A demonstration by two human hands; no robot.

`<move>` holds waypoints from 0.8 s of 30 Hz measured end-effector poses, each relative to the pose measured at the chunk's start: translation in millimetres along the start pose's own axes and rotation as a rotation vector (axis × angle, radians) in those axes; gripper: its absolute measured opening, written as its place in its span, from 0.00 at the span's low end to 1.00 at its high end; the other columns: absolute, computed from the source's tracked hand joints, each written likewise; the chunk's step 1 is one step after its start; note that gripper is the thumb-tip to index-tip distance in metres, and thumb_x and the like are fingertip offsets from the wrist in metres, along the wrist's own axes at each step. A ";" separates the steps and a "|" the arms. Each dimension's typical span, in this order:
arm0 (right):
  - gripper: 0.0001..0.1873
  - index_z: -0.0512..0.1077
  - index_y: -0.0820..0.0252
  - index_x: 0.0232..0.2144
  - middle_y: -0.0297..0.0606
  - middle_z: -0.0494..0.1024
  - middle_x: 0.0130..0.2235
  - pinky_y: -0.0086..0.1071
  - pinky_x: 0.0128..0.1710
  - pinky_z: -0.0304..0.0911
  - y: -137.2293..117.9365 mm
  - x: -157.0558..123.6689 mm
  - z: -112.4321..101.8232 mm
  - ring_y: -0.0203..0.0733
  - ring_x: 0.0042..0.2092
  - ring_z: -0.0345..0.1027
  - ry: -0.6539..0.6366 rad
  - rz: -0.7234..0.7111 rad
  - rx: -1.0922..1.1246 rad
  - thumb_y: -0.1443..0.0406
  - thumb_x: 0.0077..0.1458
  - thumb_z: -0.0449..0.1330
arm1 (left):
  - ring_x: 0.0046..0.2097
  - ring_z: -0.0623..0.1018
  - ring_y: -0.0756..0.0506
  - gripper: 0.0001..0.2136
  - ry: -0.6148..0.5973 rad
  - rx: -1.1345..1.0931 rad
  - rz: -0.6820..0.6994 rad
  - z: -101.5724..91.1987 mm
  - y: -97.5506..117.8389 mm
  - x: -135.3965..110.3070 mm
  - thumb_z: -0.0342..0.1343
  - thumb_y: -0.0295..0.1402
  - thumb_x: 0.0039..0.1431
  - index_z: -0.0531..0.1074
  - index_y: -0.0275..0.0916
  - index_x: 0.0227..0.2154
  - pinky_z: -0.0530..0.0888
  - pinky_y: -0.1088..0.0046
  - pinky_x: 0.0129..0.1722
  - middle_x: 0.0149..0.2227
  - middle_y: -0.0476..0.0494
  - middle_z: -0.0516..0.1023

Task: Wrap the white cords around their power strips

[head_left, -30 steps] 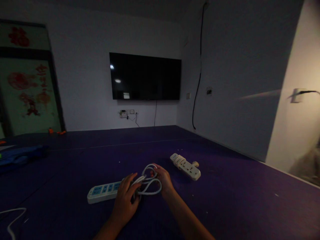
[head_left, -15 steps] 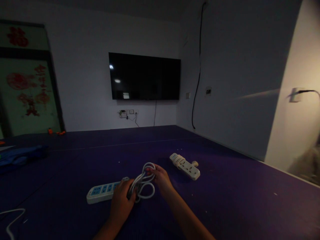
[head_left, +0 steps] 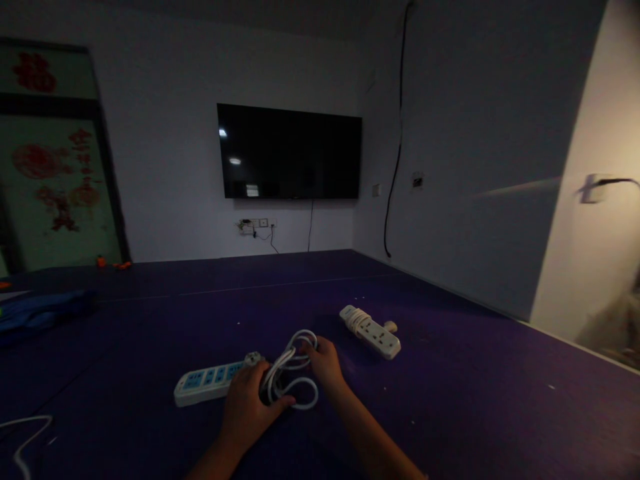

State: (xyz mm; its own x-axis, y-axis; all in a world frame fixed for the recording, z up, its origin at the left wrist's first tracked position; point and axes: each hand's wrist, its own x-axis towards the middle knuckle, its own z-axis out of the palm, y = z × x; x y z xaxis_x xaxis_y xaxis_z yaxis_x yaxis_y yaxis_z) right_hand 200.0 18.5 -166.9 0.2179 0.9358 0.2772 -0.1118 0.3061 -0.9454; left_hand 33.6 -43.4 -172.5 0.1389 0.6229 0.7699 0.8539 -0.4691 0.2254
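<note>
Purple surface (head_left: 280,307): blue-socketed power strip (head_left: 202,399) lies at left, its right end behind the left hand (head_left: 246,403). Left thumb and fingers stand spread about the looped white cord (head_left: 281,363); whether they grip it cannot be told. Right hand (head_left: 325,362) pinches the far loops. Keep loops even and untwisted. Cord-wrapped white power strip (head_left: 383,341) lies at right.
</note>
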 end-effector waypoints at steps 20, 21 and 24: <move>0.18 0.70 0.61 0.22 0.34 0.74 0.23 0.31 0.28 0.64 6.6 0.0 8.6 0.39 0.26 0.69 0.003 0.082 0.478 0.53 0.33 0.66 | 0.49 0.71 0.36 0.25 -0.147 0.090 0.027 -4.2 2.0 0.0 0.51 0.52 0.48 0.71 0.37 0.41 0.67 0.53 0.47 0.44 0.37 0.76; 0.18 0.71 0.61 0.23 0.34 0.74 0.23 0.31 0.29 0.64 5.1 -1.1 8.7 0.38 0.26 0.69 -0.004 0.080 0.489 0.54 0.34 0.66 | 0.50 0.70 0.36 0.25 -0.171 0.088 0.019 -4.9 2.4 -0.2 0.50 0.51 0.50 0.70 0.37 0.43 0.65 0.52 0.49 0.45 0.37 0.75; 0.16 0.71 0.61 0.24 0.35 0.75 0.25 0.32 0.31 0.64 0.0 -4.8 8.9 0.39 0.28 0.69 -0.039 0.070 0.519 0.56 0.36 0.66 | 0.55 0.65 0.36 0.25 -0.190 0.094 0.000 -4.5 2.2 -1.9 0.48 0.49 0.53 0.67 0.38 0.49 0.59 0.47 0.53 0.51 0.37 0.72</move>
State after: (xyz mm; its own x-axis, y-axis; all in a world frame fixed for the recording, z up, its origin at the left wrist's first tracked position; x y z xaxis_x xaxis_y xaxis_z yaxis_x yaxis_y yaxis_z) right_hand 190.4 15.5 -166.7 0.1578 0.9600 0.2314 -0.5930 0.2796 -0.7551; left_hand 33.0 -48.4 -170.8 0.2233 0.7342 0.6412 0.8957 -0.4141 0.1622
